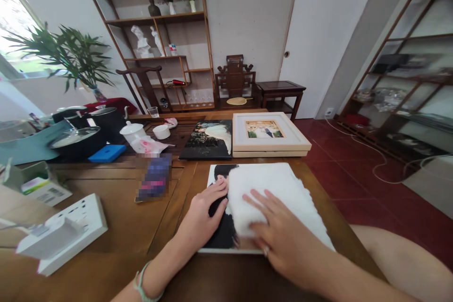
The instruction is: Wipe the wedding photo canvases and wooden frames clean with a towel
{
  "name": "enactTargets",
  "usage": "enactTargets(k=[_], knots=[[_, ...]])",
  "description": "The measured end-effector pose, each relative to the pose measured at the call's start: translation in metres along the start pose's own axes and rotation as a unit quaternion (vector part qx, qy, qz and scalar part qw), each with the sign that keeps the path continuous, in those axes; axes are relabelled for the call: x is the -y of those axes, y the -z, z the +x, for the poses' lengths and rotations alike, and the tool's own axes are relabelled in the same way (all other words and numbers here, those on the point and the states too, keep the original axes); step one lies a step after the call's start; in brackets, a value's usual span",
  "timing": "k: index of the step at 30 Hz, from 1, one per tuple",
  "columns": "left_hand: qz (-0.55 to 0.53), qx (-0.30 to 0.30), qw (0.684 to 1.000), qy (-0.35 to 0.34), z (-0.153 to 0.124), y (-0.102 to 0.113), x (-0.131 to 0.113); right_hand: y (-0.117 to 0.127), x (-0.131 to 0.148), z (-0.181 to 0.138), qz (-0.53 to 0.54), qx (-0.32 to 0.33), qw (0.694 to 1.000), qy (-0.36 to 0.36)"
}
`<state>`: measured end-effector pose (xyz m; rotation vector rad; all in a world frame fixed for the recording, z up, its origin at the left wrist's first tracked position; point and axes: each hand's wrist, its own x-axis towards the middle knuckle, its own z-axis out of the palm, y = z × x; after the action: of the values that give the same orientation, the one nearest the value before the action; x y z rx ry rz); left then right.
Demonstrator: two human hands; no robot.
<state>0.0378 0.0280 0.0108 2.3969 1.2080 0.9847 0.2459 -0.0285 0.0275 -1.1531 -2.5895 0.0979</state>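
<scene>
A photo panel [221,240] with black and white areas lies flat on the wooden table in front of me. A soft white cloth [276,177] with a ragged right edge covers most of its right part. My left hand [208,203] rests on the panel's left side, fingers stretched out and flat, next to the cloth's edge. My right hand [276,231] is on the cloth, slightly blurred, its fingers pressing on it and the thumb side at the cloth's lower left edge. The picture under the cloth is hidden.
Behind the panel lie a dark photo panel [208,139] and a light wooden picture frame [271,148]. On the left stand a white power strip [76,231], a blue box [107,152], a lidded pan [72,139] and a white teapot [132,131].
</scene>
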Motion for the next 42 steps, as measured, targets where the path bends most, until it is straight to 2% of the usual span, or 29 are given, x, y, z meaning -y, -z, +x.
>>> enactTargets(k=[4, 7, 11, 13, 16, 18, 22, 24, 28, 31, 33, 36, 39, 42], knots=[[0.003, 0.018, 1.000, 0.001, 0.001, 0.003, 0.000, -0.004, 0.026, -0.024, 0.007, -0.007, 0.997, 0.075], [0.002, 0.020, 1.000, -0.001, 0.002, 0.004, -0.001, 0.006, 0.025, -0.025, 0.042, -0.005, 0.997, 0.072], [0.000, 0.017, 1.000, -0.003, 0.001, 0.003, -0.002, 0.023, -0.005, -0.005, 0.074, 0.011, 0.997, -0.014], [0.001, 0.009, 1.000, 0.002, 0.000, 0.001, -0.002, 0.024, -0.026, 0.010, 0.064, -0.011, 0.997, -0.049], [0.000, 0.003, 1.000, 0.005, -0.001, 0.000, -0.001, 0.018, -0.051, 0.032, 0.047, -0.027, 0.997, -0.053], [-0.003, 0.000, 1.000, 0.007, -0.001, 0.000, -0.001, 0.015, -0.055, 0.040, 0.039, -0.024, 0.998, -0.040], [-0.001, -0.035, 0.999, 0.020, -0.001, 0.002, -0.002, 0.012, -0.030, 0.034, 0.036, 0.014, 0.999, -0.032], [0.003, -0.051, 0.998, 0.030, -0.001, 0.003, -0.001, 0.008, -0.009, 0.022, 0.043, 0.043, 0.998, 0.003], [-0.006, -0.030, 0.999, 0.030, 0.000, 0.003, 0.002, 0.001, 0.023, -0.005, 0.038, 0.053, 0.994, 0.089], [-0.016, -0.019, 0.999, 0.032, 0.000, 0.002, 0.002, 0.009, 0.028, -0.015, 0.050, 0.059, 0.992, 0.104], [-0.012, -0.013, 0.999, 0.034, 0.000, 0.002, 0.002, 0.019, 0.022, -0.015, 0.075, 0.068, 0.992, 0.080], [-0.005, -0.001, 0.999, 0.040, -0.001, 0.001, 0.001, 0.028, 0.001, -0.008, 0.081, 0.050, 0.995, -0.012], [-0.003, -0.005, 0.999, 0.041, -0.003, 0.002, -0.001, 0.021, -0.021, 0.011, 0.054, 0.006, 0.996, -0.071], [-0.011, -0.013, 1.000, 0.025, -0.007, 0.005, -0.002, 0.012, -0.028, 0.031, 0.042, -0.003, 0.996, -0.077]])
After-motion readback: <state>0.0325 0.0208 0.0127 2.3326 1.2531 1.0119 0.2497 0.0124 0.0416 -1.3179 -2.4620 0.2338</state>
